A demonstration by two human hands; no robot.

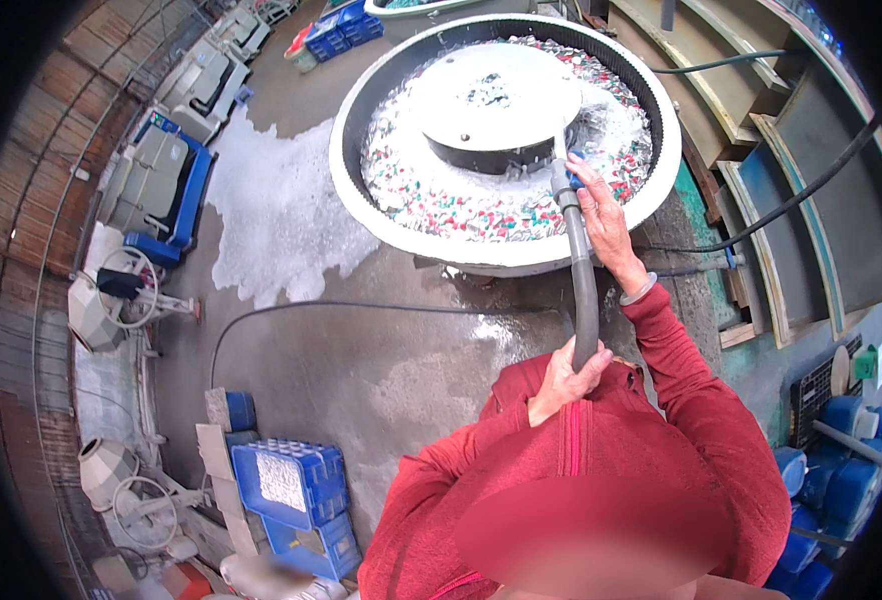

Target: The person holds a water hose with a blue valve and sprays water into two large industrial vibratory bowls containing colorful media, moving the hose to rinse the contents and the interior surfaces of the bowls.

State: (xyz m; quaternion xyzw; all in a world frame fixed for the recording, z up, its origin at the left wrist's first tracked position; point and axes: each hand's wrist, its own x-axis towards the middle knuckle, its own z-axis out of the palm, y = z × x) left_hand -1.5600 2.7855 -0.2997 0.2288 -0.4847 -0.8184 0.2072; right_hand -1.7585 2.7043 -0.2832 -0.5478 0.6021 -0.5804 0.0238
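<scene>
My left hand [569, 376] is closed around the lower end of a grey hose pipe [583, 290] in front of my chest. The pipe runs away from me over the rim of a large round white tub [401, 232]. My right hand [609, 228] is at the pipe's far end, its fingers and thumb on the blue handle [575, 168] of a grey valve. A whitish stream leaves the pipe's tip beside the round white centre hub [496, 95]. Around the hub lie many small red, green and white pieces [461, 215] with white foam among them.
White foam [271, 200] spreads over the wet floor left of the tub. A black hose [381, 305] crosses the floor. Blue crates [291, 485] stand at lower left, and machines with handwheels [139, 288] line the left wall. Metal troughs [791, 215] and blue containers [841, 460] are at right.
</scene>
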